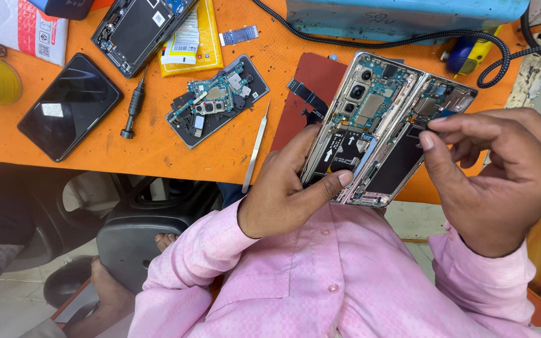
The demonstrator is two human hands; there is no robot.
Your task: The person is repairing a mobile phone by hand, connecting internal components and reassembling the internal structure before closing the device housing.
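Note:
My left hand (286, 188) grips an opened foldable phone (380, 119) from below, thumb across its lower left half. The phone's back is off, showing circuit boards, three camera lenses and black battery covers. My right hand (496, 169) reaches in from the right, with thumb and forefinger pinching a small part at the phone's right half near its upper edge. Both arms wear pink sleeves.
On the orange table (176, 147) lie metal tweezers (256, 149), a small screwdriver (132, 107), a stripped phone with loose boards (217, 100), a black phone (69, 105), another opened phone (138, 28), a yellow packet (198, 37), a blue device (402, 15) with a black cable (408, 40).

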